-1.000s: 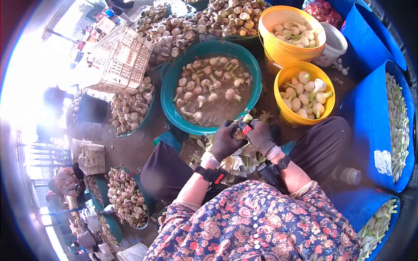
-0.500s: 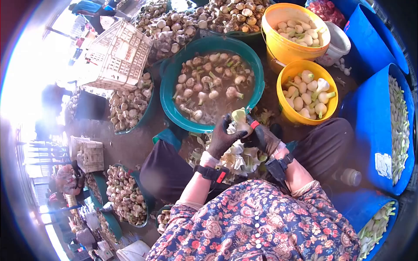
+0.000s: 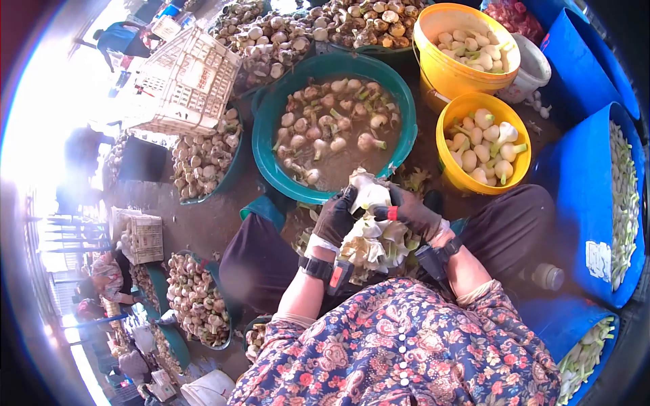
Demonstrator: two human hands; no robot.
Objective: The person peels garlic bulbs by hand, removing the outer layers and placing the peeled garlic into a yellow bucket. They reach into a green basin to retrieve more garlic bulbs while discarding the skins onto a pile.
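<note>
In dark gloves, my left hand (image 3: 336, 218) and my right hand (image 3: 412, 214) are closed around a garlic bulb (image 3: 369, 191) from its two sides. Loose, pale outer skin flares from the bulb, and my fingers partly cover it. Below lies a heap of peeled garlic skins (image 3: 376, 245), between my knees. Just beyond my hands stands a green basin (image 3: 263, 152), where unpeeled bulbs float in muddy water. To the right, a yellow bucket (image 3: 447, 166) holds white, peeled bulbs with short stems.
A second yellow bucket (image 3: 433, 64) of peeled garlic stands behind the first, beside a white bucket (image 3: 531, 71). Blue tubs (image 3: 575, 196) line the right side. On the left are a white crate (image 3: 196, 81), garlic heaps (image 3: 196, 301) and a person in blue (image 3: 120, 40).
My hands have come slightly down and turned about the bulb. Its pale green stem no longer shows on top; white skin now spreads there. The person in blue at the back has moved.
</note>
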